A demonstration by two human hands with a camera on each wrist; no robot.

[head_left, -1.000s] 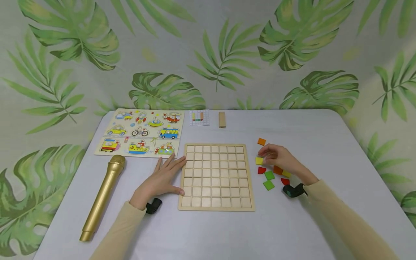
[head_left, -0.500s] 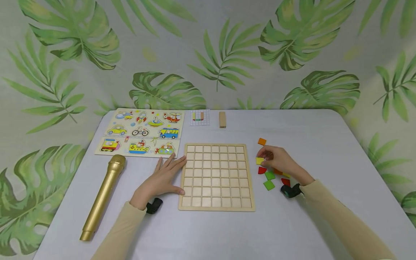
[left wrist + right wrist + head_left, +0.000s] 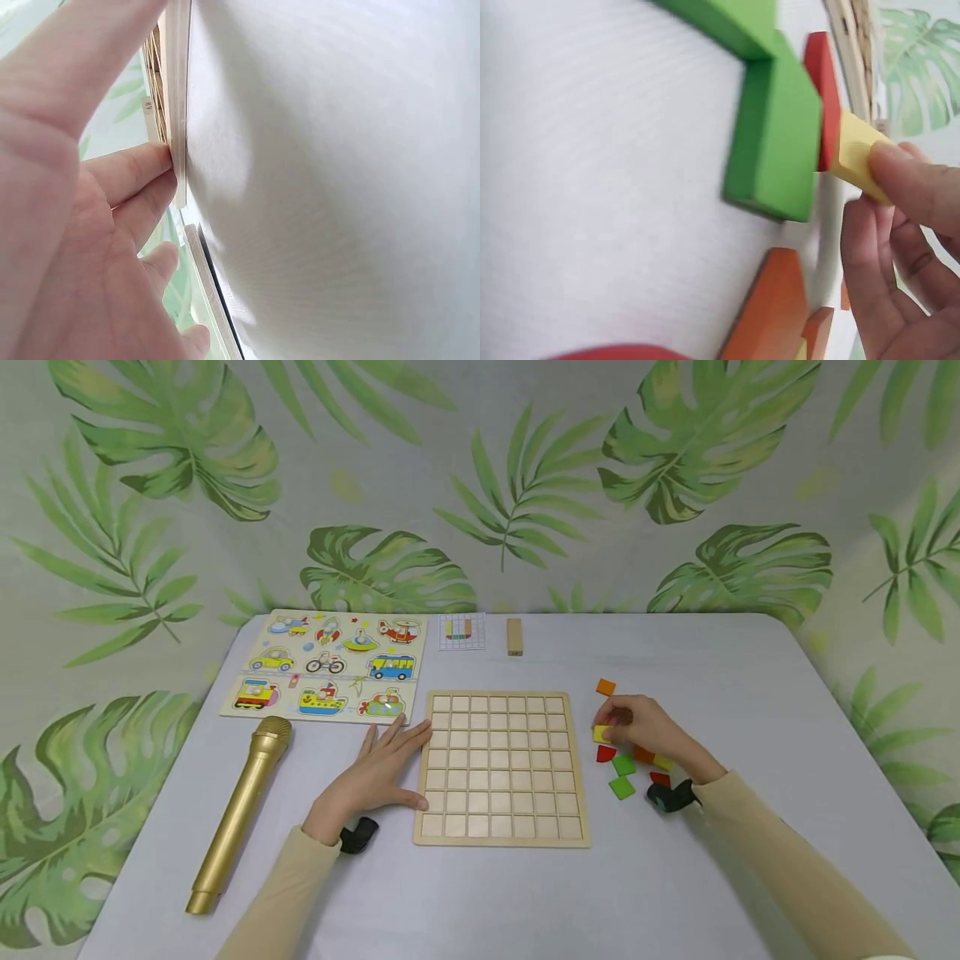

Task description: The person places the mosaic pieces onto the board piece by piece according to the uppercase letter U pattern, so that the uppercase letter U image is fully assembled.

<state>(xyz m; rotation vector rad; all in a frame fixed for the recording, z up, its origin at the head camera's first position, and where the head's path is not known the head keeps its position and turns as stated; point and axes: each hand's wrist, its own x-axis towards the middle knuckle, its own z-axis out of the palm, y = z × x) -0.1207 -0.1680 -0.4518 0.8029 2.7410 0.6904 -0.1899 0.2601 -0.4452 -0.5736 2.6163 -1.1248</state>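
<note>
My right hand (image 3: 651, 728) pinches a yellow square tile (image 3: 601, 734) between thumb and fingers, right of the wooden grid board (image 3: 501, 772). In the right wrist view that yellow tile (image 3: 857, 156) is tilted, beside a red tile (image 3: 823, 97). Close by lie two green tiles (image 3: 622, 765), a red quarter-round tile (image 3: 605, 753), and an orange tile (image 3: 643, 755) partly behind the hand. My left hand (image 3: 367, 778) has its fingers spread, with thumb and fingertips touching the board's left edge. The left wrist view shows those fingertips against the board's side (image 3: 178, 112).
A vehicle puzzle board (image 3: 326, 667) lies at the back left, with a gold microphone (image 3: 238, 818) in front of it. Behind the grid board are a patterned card (image 3: 462, 632) and a wooden block (image 3: 514, 637). One orange tile (image 3: 606, 687) lies beyond my right hand.
My right hand's fingers have closed on the yellow tile, which now sits slightly tilted in the pinch. The left hand has stayed at the board's edge.
</note>
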